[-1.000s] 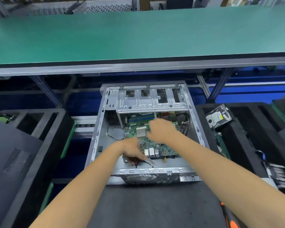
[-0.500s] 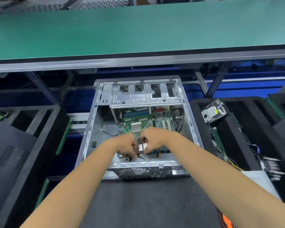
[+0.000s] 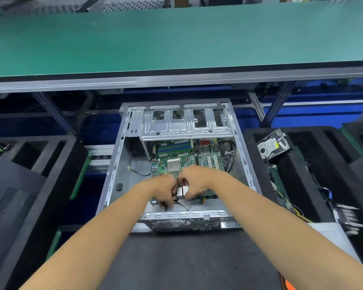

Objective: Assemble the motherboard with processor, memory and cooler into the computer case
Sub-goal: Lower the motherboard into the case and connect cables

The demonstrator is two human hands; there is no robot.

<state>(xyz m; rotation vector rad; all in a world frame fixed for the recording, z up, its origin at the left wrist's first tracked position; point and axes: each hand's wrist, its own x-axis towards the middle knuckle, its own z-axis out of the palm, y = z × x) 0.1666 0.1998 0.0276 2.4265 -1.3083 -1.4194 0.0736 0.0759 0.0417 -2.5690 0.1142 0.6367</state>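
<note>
Green motherboard (image 3: 177, 164) lies under both hands' curled fingers (image 3: 188, 190), inside case (image 3: 246, 164).

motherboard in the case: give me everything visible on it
The motherboard is a green board lying flat on the floor of the open metal case. Visible: a bare square silver processor, blue memory slots at the far edge, white expansion slots to the right. Both hands cover its near edge.
</note>
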